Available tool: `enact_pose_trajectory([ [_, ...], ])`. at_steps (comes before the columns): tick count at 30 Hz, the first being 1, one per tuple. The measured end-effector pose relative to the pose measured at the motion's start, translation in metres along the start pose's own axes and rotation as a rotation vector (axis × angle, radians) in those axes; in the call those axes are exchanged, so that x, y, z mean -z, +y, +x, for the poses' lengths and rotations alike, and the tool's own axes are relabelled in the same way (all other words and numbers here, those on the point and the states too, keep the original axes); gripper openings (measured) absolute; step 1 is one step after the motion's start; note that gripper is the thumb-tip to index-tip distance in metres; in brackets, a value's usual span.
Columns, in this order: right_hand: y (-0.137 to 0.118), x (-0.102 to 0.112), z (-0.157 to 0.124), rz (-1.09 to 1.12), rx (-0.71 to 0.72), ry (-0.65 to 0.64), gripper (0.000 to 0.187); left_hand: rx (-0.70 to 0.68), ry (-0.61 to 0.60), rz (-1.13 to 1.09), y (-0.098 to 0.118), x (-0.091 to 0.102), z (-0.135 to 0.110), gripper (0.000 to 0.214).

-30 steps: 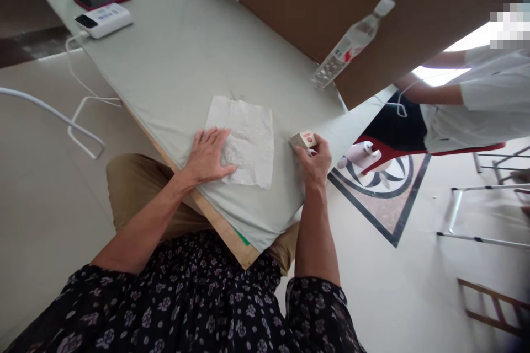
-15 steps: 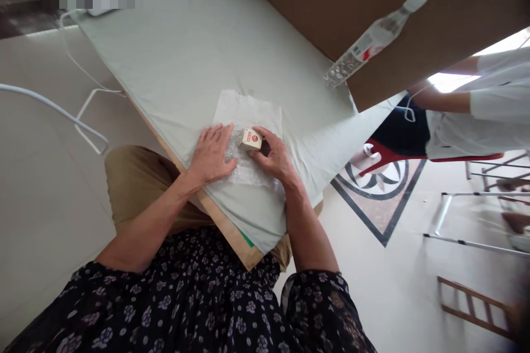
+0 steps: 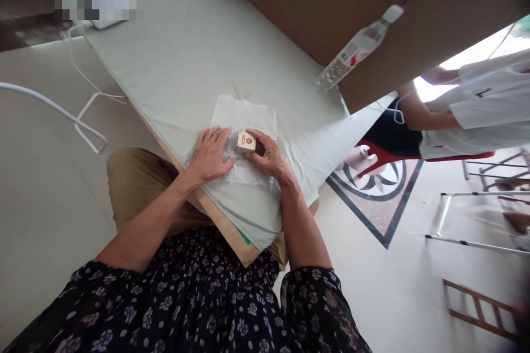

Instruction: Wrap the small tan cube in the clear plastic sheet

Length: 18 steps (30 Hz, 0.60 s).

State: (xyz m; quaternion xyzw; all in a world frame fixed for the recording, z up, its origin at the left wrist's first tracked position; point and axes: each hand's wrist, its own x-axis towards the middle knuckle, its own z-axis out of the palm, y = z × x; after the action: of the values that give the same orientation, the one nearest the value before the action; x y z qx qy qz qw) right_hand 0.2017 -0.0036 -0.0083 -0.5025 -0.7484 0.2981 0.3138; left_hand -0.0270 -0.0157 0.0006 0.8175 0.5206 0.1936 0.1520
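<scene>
A small beige box [image 3: 245,142] with a red round label rests on a white sheet of bubble wrap [image 3: 247,116] spread on the cloth-covered table [image 3: 186,49]. My right hand [image 3: 270,157] grips the box from the near right side, fingers curled round it. Flat on the wrap's left part lies my left hand [image 3: 209,153], fingers stretched out and pressing the sheet down just beside the box.
A plastic water bottle [image 3: 356,47] leans against a large brown cardboard sheet [image 3: 331,5] at the back right. A white charger with cable [image 3: 103,22] sits far left. Another person in white [image 3: 476,116] sits at the right, beside a red chair. The table's near corner [image 3: 244,248] is at my lap.
My right hand carried the small box from the table's right edge leftward onto the bubble wrap and set it down beside my left hand, which stayed flat on the sheet.
</scene>
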Motion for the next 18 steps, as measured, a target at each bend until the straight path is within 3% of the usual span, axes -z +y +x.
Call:
enact_pose_trajectory([
  [10,0.008,-0.007,0.001,-0.042,0.021,0.022,0.076,-0.04,0.039,-0.048,-0.005,-0.002,0.001,0.082],
  [18,0.006,-0.003,-0.001,-0.039,0.059,0.004,0.074,-0.075,0.125,-0.27,-0.022,0.005,-0.01,0.072],
])
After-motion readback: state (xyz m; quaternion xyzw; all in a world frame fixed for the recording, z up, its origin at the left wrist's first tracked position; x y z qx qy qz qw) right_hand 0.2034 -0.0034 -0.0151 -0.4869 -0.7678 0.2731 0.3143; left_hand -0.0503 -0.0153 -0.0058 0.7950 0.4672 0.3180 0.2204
